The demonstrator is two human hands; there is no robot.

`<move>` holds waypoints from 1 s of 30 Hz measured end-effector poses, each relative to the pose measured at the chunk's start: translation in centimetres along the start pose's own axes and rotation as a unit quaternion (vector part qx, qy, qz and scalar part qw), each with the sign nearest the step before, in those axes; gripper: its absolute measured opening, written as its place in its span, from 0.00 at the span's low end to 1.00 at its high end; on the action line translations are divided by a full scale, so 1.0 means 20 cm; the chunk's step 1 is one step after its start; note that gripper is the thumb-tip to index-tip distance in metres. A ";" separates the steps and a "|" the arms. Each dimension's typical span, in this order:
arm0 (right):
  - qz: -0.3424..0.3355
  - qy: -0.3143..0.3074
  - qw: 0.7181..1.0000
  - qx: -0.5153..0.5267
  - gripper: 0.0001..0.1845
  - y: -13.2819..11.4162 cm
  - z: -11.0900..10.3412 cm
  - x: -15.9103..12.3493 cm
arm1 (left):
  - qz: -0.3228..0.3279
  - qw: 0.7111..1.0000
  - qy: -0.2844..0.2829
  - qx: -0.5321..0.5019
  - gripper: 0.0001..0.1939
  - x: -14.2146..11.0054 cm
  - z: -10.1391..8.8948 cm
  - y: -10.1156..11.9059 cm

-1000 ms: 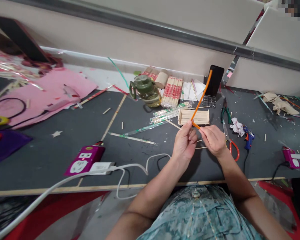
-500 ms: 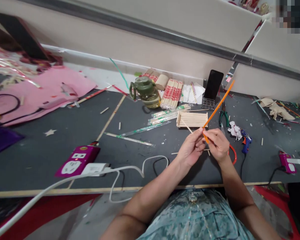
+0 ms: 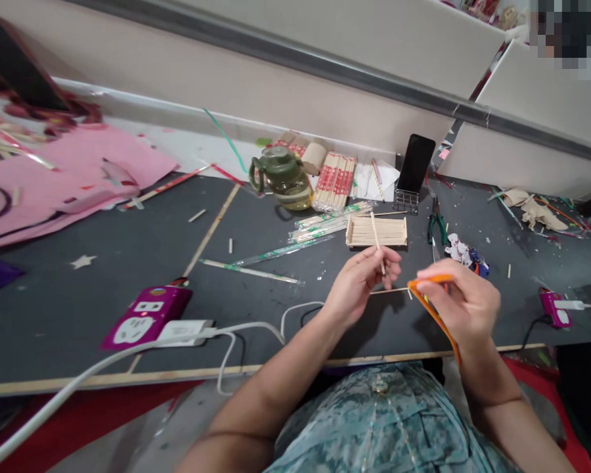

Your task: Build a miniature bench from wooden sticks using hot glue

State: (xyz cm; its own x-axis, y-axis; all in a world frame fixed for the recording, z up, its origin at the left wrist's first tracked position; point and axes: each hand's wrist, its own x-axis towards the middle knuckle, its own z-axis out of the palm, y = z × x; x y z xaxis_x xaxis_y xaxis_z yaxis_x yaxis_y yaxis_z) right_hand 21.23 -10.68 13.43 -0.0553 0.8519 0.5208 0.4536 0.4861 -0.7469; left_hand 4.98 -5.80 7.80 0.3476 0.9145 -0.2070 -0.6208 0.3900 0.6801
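Note:
My left hand (image 3: 357, 279) pinches a thin wooden stick (image 3: 377, 238), which points up and away from me. To its right, my right hand (image 3: 465, 302) grips a narrow orange strip (image 3: 438, 322) between thumb and fingers. The strip bends sharply at the fingertips, and its long end slants down toward my wrist. My two hands are apart. Just beyond the left hand lies a small tray-like piece made of wooden sticks (image 3: 394, 231). A loose thin stick (image 3: 389, 291) rests on the table between my hands.
Green-handled pliers (image 3: 437, 230) and a partly hidden glue gun (image 3: 481, 266) lie beyond my right hand. A phone (image 3: 416, 161) stands behind. Wrapped sticks (image 3: 325, 226) and a green-lidded teapot (image 3: 283, 177) are farther left. White cables run from a purple power strip (image 3: 148, 315).
My hands have separated; the right moved right and nearer with the orange strip, which pointed up and now hangs bent. The stick in my left hand has swung more upright.

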 end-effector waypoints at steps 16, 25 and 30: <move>0.281 -0.116 0.939 0.159 0.12 0.45 0.29 0.04 | -0.046 0.998 0.031 0.040 0.12 0.04 -0.21 -0.10; 0.315 -0.122 0.884 0.325 0.24 0.46 0.25 0.02 | -0.065 0.997 0.024 0.032 0.12 0.05 -0.24 -0.15; 0.291 -0.128 0.891 0.325 0.22 0.49 0.25 0.00 | -0.078 0.997 0.014 0.020 0.12 0.05 -0.21 -0.18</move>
State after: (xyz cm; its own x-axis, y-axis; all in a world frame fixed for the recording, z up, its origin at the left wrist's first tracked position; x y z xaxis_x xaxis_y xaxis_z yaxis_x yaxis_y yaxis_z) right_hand 21.17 -5.01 4.01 -0.2180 0.9726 -0.0811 -0.1341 -0.1122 -0.9846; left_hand 4.63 -5.79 2.20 0.4173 0.8462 -0.3314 -0.5321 0.5231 0.6657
